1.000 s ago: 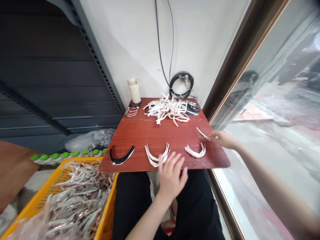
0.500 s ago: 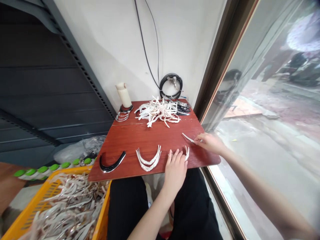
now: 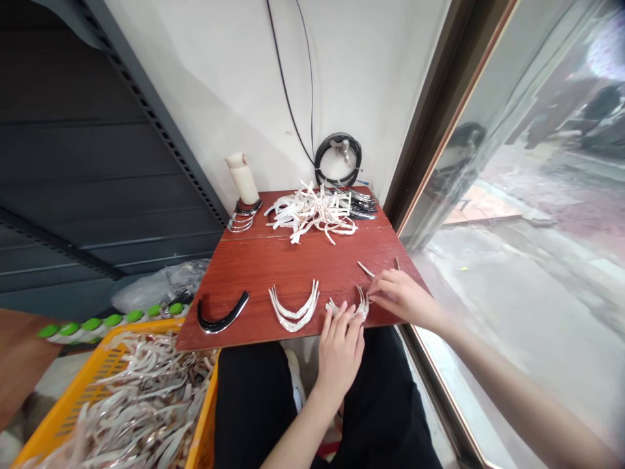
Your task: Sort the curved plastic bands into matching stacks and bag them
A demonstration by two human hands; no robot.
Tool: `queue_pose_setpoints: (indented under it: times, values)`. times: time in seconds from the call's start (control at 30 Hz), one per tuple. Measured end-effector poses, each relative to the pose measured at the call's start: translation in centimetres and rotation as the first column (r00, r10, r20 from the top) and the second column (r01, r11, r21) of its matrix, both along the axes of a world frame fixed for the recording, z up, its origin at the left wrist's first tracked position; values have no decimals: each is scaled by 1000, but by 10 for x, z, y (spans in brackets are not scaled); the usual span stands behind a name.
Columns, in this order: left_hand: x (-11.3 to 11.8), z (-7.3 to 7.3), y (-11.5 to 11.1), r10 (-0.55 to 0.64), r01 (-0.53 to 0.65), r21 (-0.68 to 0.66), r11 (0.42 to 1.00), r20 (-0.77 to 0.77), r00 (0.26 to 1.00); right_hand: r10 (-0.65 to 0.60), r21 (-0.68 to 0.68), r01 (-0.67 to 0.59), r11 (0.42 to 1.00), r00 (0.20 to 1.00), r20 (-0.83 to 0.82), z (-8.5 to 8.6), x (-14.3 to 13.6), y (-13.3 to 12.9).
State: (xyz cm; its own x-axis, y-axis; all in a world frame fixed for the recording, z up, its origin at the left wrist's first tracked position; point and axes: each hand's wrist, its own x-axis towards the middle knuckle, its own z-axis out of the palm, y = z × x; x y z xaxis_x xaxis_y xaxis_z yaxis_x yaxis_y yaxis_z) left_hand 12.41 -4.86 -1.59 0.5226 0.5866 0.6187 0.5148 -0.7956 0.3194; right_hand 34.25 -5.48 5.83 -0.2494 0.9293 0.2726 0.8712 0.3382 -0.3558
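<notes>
Left hand [image 3: 340,343] lies flat, fingers spread, covering part of the white strips [image 3: 360,305] at the tabletop [image 3: 293,267] front edge. Right hand [image 3: 396,294] pinches a strip [image 3: 365,269]; grip partly hidden.

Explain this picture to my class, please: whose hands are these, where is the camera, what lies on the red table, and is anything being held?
The camera sits on a person's head, looking forward and down, so both hands are that person's own. The left hand rests flat at the near edge of the red table, fingers touching a small stack of curved white strips. The right hand pinches one thin white strip beside that stack. Also on the table: another white stack, a black curved piece, a loose white pile at the back and a cream bottle. A yellow crate of similar strips stands lower left.
</notes>
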Motion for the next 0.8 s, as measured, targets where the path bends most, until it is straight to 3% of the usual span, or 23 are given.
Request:
queue_pose_setpoints:
  times: [0.07, 0.27, 0.53, 0.8]
  values:
    - [-2, -2, 1, -28, 29, 14, 999, -31, 999, 55, -50, -55, 997, 998, 5, -3, -5, -3]
    - [-2, 4, 10, -56, 56, 8, 998, -12, 998, 21, -97, -20, 995, 1000, 6, -12, -2, -5]
    - [2, 12, 18, -81, 79, -97, 992, -24, 996, 33, -90, -29, 995, 999, 38, -1, -8, 1]
    - [1, 9, 20, -58, 58, -46, 997, -14, 998, 93, -134, -90, 987, 996, 12, 5, -7, 6]
